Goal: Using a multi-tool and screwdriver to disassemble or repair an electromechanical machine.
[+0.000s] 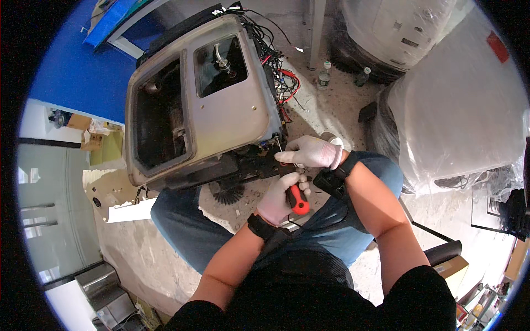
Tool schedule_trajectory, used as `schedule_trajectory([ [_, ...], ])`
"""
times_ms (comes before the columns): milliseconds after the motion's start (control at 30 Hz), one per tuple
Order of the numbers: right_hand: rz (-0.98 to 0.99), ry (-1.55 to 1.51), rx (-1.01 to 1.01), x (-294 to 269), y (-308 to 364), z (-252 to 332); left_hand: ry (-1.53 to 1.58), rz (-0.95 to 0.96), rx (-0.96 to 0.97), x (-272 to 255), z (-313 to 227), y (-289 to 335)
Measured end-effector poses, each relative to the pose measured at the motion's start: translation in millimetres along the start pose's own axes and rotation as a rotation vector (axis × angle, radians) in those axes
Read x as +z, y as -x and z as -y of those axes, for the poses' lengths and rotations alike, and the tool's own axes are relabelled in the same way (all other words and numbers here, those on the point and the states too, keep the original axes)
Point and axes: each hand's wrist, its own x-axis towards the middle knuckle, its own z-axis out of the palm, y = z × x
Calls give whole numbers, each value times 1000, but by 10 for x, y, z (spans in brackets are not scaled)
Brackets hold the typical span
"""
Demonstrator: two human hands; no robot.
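My left hand [276, 201], in a white glove with a pinkish palm, is closed round the red and black handle of a screwdriver [299, 202]. Its thin metal shaft points up to the lower right corner of a grey machine housing [232, 118]. Also gloved, my right hand [310, 152] reaches in from the right, its fingers closed at the shaft just below that corner. Those fingers partly hide the shaft. The housing is tilted and has two openings, with a metal fitting [222, 63] inside the smaller one. Where the tip meets the housing is too small to make out.
Loose black and red cables [284, 83] hang along the housing's right side. A round black brush [228, 193] shows beneath it. Two bottles [324, 74] stand on the floor beyond. Large plastic-wrapped machines [458, 105] fill the right. A beige panel [110, 190] lies at left.
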Motion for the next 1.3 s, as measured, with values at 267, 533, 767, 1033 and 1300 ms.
schedule_trajectory([
  [267, 212, -195, 60, -34, 10, -4, 251, 101, -15, 16, 38, -19],
  [533, 2, 144, -57, 121, -96, -62, -415, -220, 90, -63, 4, -147],
  [767, -163, 63, -55, -52, -111, -88, 193, 27, -92, -74, -24, -101],
  [1033, -7, -80, -209, -24, -148, -175, 100, -52, -47, 10, -42, -95],
  [1300, -129, -6, -161, 39, -146, -110, -481, -226, 227, -88, 64, -158],
])
